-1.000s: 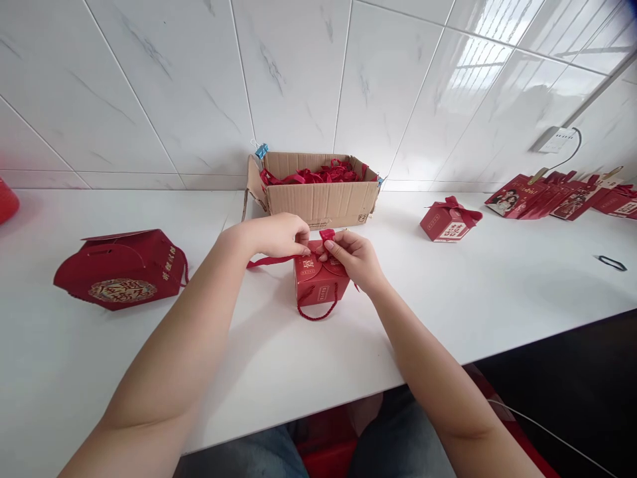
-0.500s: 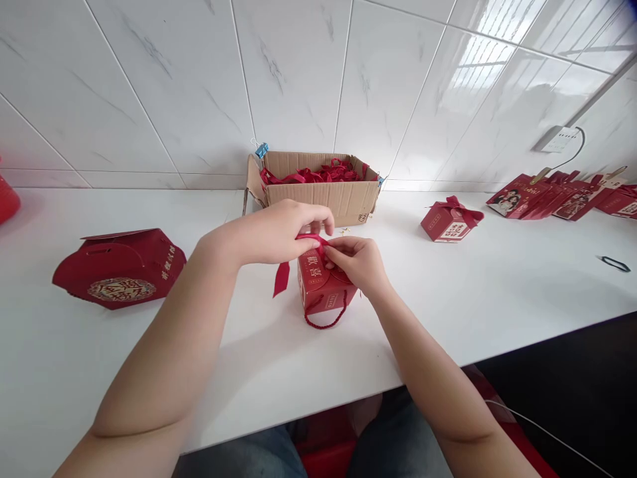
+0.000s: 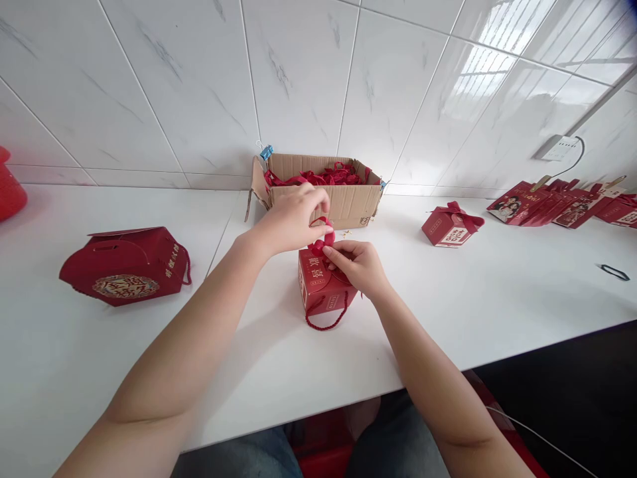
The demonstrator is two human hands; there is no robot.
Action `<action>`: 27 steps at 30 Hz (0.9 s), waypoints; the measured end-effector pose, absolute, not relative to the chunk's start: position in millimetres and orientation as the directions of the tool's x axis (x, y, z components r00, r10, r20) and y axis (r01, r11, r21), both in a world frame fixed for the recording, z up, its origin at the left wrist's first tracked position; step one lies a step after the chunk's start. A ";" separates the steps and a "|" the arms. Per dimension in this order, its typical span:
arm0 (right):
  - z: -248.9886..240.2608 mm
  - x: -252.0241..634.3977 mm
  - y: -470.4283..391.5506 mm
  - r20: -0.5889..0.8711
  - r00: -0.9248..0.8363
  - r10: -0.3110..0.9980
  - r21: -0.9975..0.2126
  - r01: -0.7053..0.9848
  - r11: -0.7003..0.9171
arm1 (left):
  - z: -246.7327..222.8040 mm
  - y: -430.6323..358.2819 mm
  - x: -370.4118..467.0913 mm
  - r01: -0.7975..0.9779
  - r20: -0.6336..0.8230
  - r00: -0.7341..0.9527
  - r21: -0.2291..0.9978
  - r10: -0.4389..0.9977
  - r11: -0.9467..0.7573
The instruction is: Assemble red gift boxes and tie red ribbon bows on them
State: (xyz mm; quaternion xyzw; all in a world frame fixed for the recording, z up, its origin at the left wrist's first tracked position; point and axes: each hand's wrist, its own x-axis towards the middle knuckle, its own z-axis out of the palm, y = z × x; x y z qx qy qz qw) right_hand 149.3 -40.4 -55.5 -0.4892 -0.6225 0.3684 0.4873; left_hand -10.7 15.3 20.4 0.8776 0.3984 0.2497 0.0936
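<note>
A small red box [image 3: 326,285] with gold lettering and a dark red cord handle stands on the white table in front of me. Red ribbon [image 3: 318,247] loops up at its top. My left hand [image 3: 301,219] is over the box's back edge, its thumb and finger pinching the ribbon. Low on the lid, my right hand [image 3: 355,264] is closed on the ribbon near its knot, fingers touching the box top. The fingers partly cover the knot.
Behind stands a cardboard box [image 3: 343,202] of red ribbons. On the left lies a larger red box [image 3: 127,269]. To the right are a bow-tied box [image 3: 452,226], several red boxes [image 3: 527,202] and a dark clip-like object [image 3: 614,272]. A red object [image 3: 10,189] sits far left.
My left hand has moved slightly up and right, and the ribbon tail that hung left of the box is now drawn up into a loop. My right hand has barely moved.
</note>
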 end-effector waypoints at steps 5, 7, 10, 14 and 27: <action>-59.1 150.3 -36.7 0.234 -0.028 0.972 -0.952 0.197 0.234 | 25.4 17.7 -20.1 0.843 -0.211 0.500 0.339 0.840 -0.417; -61.0 150.8 -35.6 0.233 -0.006 0.972 -0.956 0.181 0.230 | 24.2 20.4 -19.9 0.788 -0.302 0.588 0.422 0.750 -0.448; -64.0 150.3 -34.3 0.228 0.026 0.973 -0.967 0.121 0.224 | 21.4 23.5 -17.4 0.691 -0.223 0.675 0.525 0.703 -0.497; -66.2 148.2 -34.9 0.248 0.057 0.967 -0.969 0.027 0.247 | 21.5 24.9 -18.1 0.664 -0.167 0.695 0.523 0.699 -0.535; -66.8 149.3 -33.2 0.370 0.182 0.911 -0.912 0.259 0.319 | 21.0 20.2 -15.9 0.624 0.071 0.673 0.480 0.736 -0.617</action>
